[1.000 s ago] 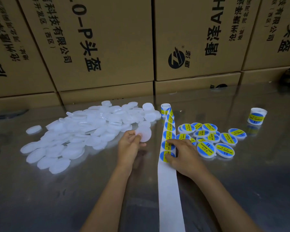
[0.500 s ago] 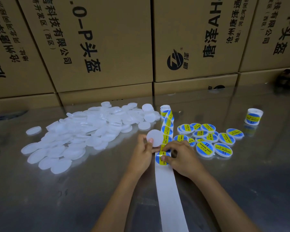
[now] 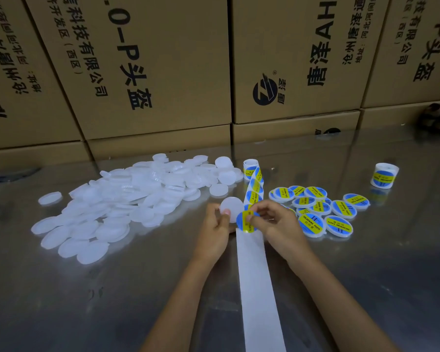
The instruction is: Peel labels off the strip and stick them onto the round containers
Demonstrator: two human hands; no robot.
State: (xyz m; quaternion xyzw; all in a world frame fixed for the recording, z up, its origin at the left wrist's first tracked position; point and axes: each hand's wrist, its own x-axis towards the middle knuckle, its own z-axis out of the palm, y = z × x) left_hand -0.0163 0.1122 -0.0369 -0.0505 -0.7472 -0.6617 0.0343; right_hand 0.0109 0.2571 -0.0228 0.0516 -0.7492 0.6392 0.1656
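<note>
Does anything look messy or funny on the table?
Nothing looks broken or spilled. The plain lids lie in a loose heap, some overlapping and tilted. The finished ones also overlap. That looks like ordinary sorting.

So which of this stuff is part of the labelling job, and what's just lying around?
In the job:
left hand holding blank container
right hand pinching label
label strip
blank pile
labelled pile

Lying about:
cardboard boxes
spare label roll
</note>
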